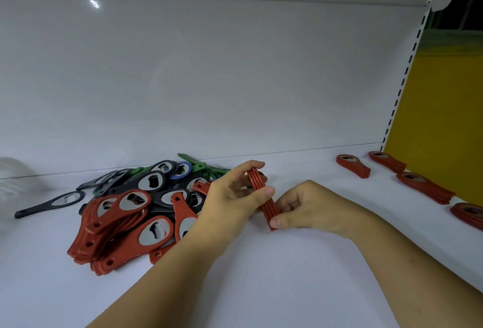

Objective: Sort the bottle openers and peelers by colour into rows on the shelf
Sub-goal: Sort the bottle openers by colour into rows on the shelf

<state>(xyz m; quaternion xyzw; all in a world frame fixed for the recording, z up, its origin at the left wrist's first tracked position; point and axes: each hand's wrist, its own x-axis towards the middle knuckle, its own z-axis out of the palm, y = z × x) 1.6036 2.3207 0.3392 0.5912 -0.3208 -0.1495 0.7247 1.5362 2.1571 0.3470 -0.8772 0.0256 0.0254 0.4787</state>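
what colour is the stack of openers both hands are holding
Red. The stack of bottle openers, gripped by the left hand and right hand, shows best in the head view.

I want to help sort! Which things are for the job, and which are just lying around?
For the job: mixed pile of red, black, blue and green openers; held red stack, pinched by left hand and right hand; row of red stacks on the right; shelf.
Just lying about: blurry pale thing at the left edge; yellow panel beyond the shelf's end.
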